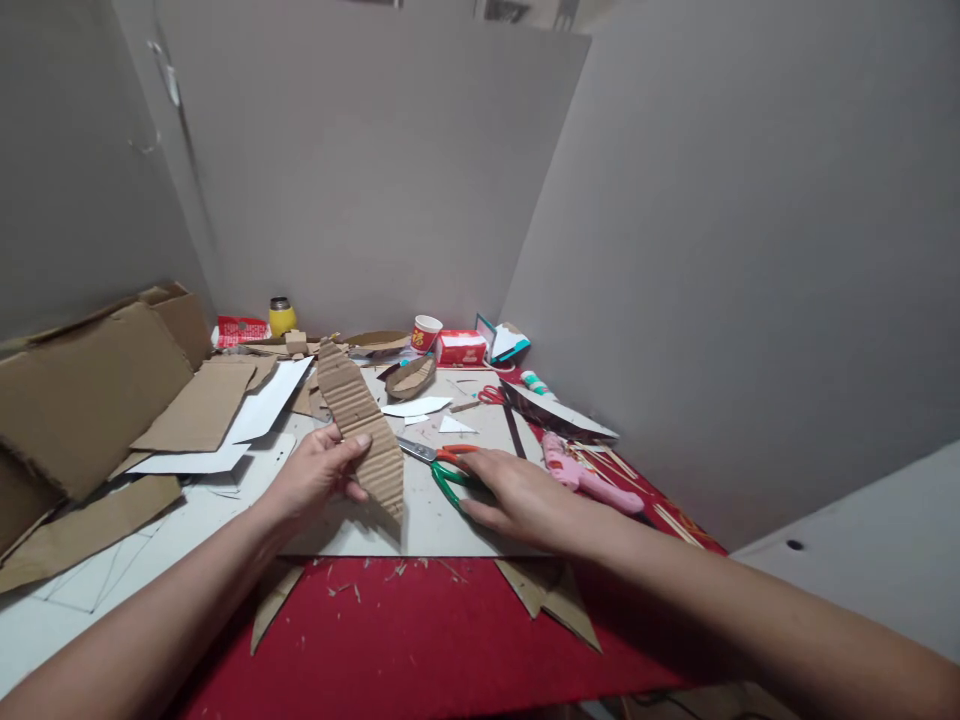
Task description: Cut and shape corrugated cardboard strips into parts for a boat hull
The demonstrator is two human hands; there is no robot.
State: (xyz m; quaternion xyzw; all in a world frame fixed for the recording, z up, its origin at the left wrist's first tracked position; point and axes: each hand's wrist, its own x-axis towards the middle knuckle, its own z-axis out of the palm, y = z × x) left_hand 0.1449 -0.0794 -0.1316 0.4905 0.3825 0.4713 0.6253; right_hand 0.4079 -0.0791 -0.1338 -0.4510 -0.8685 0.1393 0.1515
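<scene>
My left hand (334, 465) pinches a long, pointed piece of corrugated cardboard (360, 430), thumb on its ribbed face. The piece is tilted, its lower tip toward me. In my right hand (506, 490) are scissors (446, 470) with one orange and one green handle. Their blades point left, and the tips reach the cardboard's right edge or pass behind it; I cannot tell which. Beyond them lie a pointed white paper piece (417, 406) and a small white triangle (456, 425). A boat-shaped cardboard piece (411, 378) rests farther back.
Cardboard sheets (199, 405) and a large box (97, 380) crowd the left. A pink glue gun (585, 480) and thin sticks (675, 525) lie right. At the back stand a yellow jar (282, 318), a paper cup (426, 333) and a red tissue pack (461, 348). Cardboard offcuts (551, 600) lie in front.
</scene>
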